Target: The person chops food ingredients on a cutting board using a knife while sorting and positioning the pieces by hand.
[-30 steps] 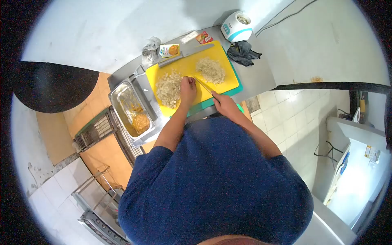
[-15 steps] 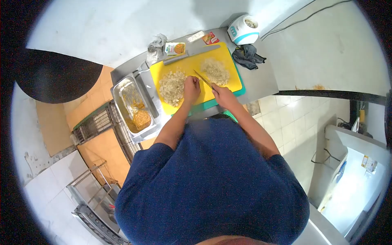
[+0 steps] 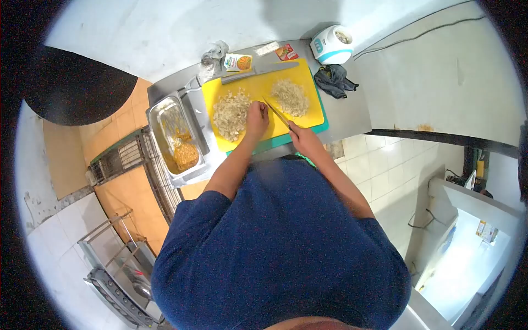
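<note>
My right hand [image 3: 307, 139] is closed round the handle of a small knife [image 3: 279, 114], whose blade points up and left over the yellow cutting board [image 3: 263, 83]. Beside the blade, my left hand [image 3: 257, 119] is closed with its fingers bent inward; whatever they hold is hidden. Left of that hand lies a large heap of chopped pale pieces, perhaps onion [image 3: 230, 113]. A finer chopped pile [image 3: 290, 98] sits right of the knife. Along the board's back edge rests a larger knife [image 3: 261, 70]. A green board [image 3: 324, 122] shows from under the yellow one.
On the left stands a steel pan [image 3: 155, 124] with orange-brown food [image 3: 186, 156] inside. Behind the boards are a clear plastic bag [image 3: 213, 54], a yellow-white packet [image 3: 238, 62] and a red packet [image 3: 286, 52]. A white-blue appliance [image 3: 332, 46] and black bag [image 3: 334, 81] stand right.
My right hand and the small knife have shifted slightly down, toward my body. My left hand keeps nearly the same place and pose. The whole view has tilted a little.
</note>
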`<state>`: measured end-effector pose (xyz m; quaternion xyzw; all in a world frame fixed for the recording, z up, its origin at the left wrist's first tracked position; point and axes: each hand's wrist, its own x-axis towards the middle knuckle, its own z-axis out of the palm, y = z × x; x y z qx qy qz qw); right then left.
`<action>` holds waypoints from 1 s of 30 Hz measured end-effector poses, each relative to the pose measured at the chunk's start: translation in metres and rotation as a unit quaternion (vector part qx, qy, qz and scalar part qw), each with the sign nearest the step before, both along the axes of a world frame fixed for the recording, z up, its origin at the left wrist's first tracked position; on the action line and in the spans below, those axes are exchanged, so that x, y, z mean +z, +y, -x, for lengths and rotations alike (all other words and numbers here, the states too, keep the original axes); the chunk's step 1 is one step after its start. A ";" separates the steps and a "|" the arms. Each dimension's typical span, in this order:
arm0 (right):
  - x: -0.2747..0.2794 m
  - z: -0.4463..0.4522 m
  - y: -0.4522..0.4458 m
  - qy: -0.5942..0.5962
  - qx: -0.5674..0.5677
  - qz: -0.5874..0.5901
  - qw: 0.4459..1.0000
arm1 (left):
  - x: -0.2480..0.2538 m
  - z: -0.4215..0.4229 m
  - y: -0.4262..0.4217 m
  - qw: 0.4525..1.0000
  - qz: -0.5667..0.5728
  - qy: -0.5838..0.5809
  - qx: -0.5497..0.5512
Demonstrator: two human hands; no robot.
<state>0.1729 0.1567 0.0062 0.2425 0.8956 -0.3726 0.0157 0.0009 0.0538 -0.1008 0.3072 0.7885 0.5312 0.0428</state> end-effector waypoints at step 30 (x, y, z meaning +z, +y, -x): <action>0.017 0.014 0.001 -0.119 0.056 -0.084 0.988 | -0.008 0.001 -0.001 0.999 0.001 0.036 -0.007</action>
